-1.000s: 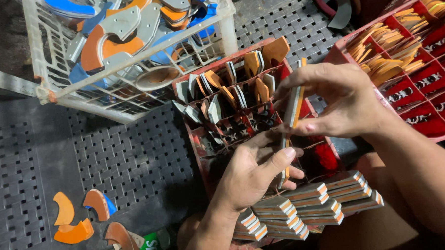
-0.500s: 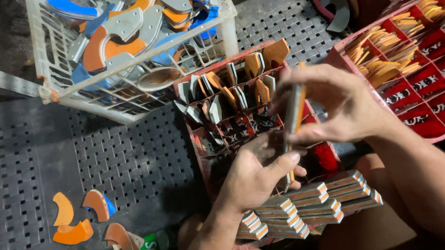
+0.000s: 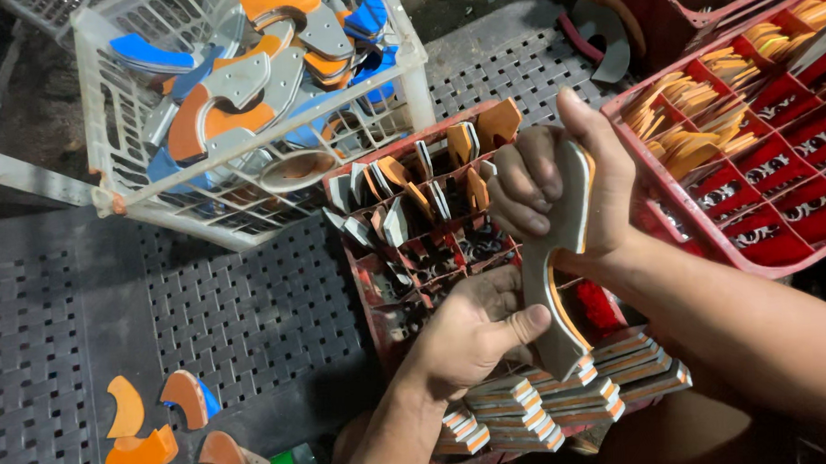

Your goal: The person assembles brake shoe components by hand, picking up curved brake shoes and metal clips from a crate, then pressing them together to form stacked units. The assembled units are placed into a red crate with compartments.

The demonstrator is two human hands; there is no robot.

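Gripping one grey curved piece point(image 3: 560, 254), the right hand point(image 3: 567, 185) wraps its top; the left hand point(image 3: 476, 335) pinches its lower edge under the thumb.

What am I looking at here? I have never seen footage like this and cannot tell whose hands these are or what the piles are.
There is no machine; a person wears a camera on the head, so the single view looks down at their own two bare hands. The right hand grips the upper part of a flat curved grey piece with an orange edge, and the left hand steadies it lower down, thumb pressed to its side. Below them lie stacks of layered pieces. Behind is a red divided tray with similar parts standing in its slots, another red tray to the right, and a white wire basket of orange, blue and grey shapes. Loose orange pieces lie on the perforated dark surface.
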